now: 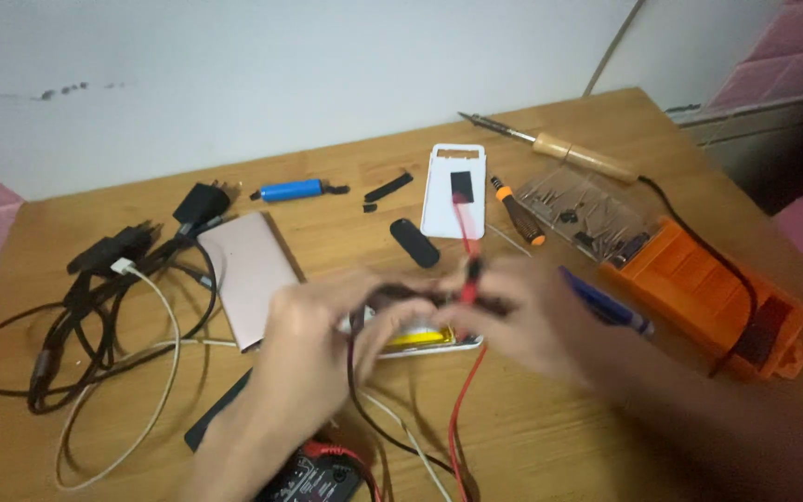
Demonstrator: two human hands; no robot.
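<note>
Hands, two: left fingers [313, 321] grasping one opened phone [425, 336], right fingers [504, 311] pinching one red probe [465, 244].

Dim, soft indoor light, faint shadows, heavy motion blur over both hands [420, 321].

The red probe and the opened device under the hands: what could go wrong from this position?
1. The right hand holds the red probe over the opened device while both hands are motion-blurred; the tip may slip and bridge contacts.
2. The red lead and black lead loop below the left hand, which might snag them.
3. The soldering iron lies near the table edge; whether it is hot cannot be told.
</note>
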